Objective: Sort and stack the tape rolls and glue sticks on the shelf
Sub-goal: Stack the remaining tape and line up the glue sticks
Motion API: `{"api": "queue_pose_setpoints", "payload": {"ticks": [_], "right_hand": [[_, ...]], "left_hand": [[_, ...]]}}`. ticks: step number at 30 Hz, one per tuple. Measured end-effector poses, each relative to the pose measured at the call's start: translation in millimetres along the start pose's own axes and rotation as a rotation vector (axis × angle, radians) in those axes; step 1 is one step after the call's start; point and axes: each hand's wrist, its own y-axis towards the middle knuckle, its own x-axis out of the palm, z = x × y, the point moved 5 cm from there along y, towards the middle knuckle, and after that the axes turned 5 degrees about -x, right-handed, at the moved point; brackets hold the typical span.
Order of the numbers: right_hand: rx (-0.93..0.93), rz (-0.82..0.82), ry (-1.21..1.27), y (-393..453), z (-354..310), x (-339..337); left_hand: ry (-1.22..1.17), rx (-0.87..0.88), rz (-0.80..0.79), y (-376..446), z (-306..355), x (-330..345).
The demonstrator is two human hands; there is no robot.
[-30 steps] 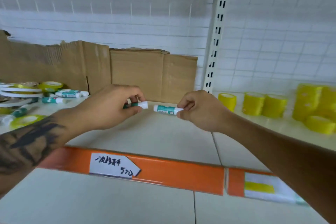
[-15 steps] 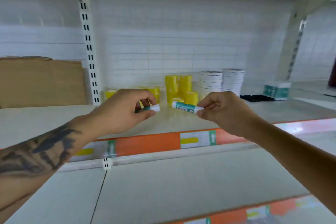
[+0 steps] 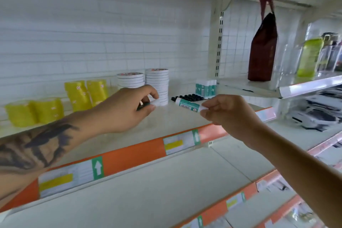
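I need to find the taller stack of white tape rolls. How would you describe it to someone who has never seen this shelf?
Look at the shelf with the orange front strip. Behind the left hand stand two white stacks; the taller white stack is the right one, next to the black caps, and it rises above the shorter white stack.

1. The left hand (image 3: 127, 109), on a tattooed forearm, reaches forward with its fingers (image 3: 150, 96) and thumb pinched together.
2. The right hand (image 3: 229, 114) is raised just right of it, fingertips pinched, knuckles facing near.
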Motion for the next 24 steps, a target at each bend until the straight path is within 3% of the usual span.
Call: {"api": "queue_pose_setpoints", "payload": {"ticks": [4, 7, 14, 24], "right_hand": [[0.026, 0.026, -0.036, 43.0, 18.3, -38.6], [0.006, 0.015, -0.047, 85.5, 20.2, -57.5], [-0.100, -0.047, -0.186, 188.8, 38.8, -60.6], [-0.252, -0.085, -0.407, 263.3, 76.6, -27.6]], "left_hand": [[0.078, 0.061, -0.140, 63.2, 17.1, 35.9], [0.047, 0.085, -0.143, 105.3, 26.0, 55.1], [0.146, 0.004, -0.264, 161.6, 17.6, 118.2], [0.044, -0.025, -0.188, 170.5, 28.0, 160.5]]}}
